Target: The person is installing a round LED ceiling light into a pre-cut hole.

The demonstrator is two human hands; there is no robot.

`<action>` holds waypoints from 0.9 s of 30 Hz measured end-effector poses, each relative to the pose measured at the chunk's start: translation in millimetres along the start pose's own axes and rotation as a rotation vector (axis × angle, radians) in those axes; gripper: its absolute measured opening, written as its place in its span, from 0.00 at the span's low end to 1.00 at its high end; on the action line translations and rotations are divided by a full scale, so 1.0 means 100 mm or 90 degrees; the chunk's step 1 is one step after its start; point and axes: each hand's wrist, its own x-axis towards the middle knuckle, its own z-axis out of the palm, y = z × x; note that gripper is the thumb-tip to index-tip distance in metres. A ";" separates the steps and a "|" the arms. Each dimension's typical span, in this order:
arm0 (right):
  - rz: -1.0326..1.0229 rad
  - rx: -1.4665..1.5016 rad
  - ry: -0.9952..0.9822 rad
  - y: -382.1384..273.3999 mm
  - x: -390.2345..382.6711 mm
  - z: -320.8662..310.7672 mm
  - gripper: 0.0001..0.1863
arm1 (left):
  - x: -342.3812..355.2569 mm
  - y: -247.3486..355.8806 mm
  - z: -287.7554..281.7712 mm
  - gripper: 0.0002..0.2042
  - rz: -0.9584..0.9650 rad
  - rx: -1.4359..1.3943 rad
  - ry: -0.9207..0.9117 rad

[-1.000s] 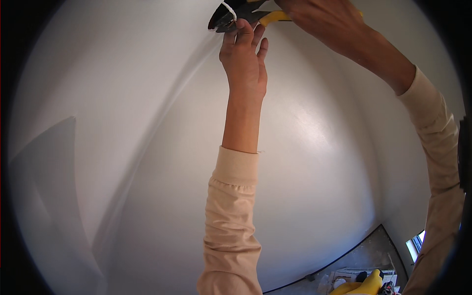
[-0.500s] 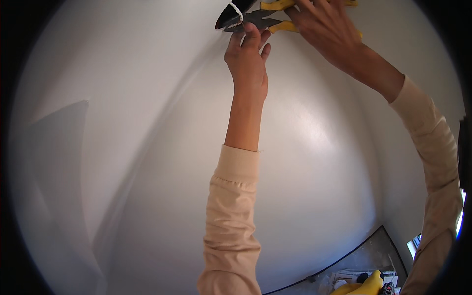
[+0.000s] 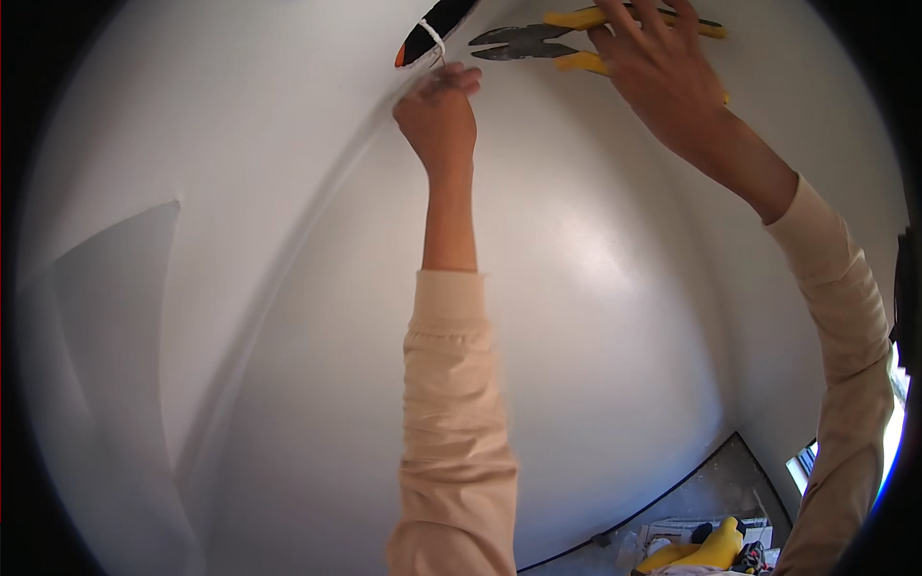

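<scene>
Far left, from my remote seat: a grey patch (image 3: 115, 288) on the pale wall, out of reach of both hands.

Top, left of centre: a dark slot (image 3: 449, 14) with an orange tip at its lower end, white cord (image 3: 434, 36) looped across it. Risk as I judge it: a hard tug could drag the cord against the slot's rim, or a loose pinch could let its end spring away.

Left hand (image 3: 437, 125) just below the cord, fingertips blurred up against its lower end; I cannot tell whether they are gripping it. Forearm nearly vertical, wrist bent, fingers curled, beige sleeve (image 3: 456, 384) running to the lower edge.

Next right: pliers (image 3: 538, 35) with yellow handles, nose toward the cord but apart from it, jaws parted. Hazard I note: closing there with the left fingers so near could nip skin; an uneven squeeze could swing the nose off line.

Right hand (image 3: 663, 77) wraps the yellow handles, closed round them without bringing the jaws together. Back of hand toward me, forearm slanting down right. Overhead reach, so tired arms could unsteady the tool.

Lower right: yellow item (image 3: 720, 545) among clutter on a grey surface, clear of both hands
</scene>
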 end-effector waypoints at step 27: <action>-0.081 -0.161 0.050 -0.15 0.40 -0.20 0.09 | -0.14 0.04 0.01 0.19 -0.222 -0.245 -0.169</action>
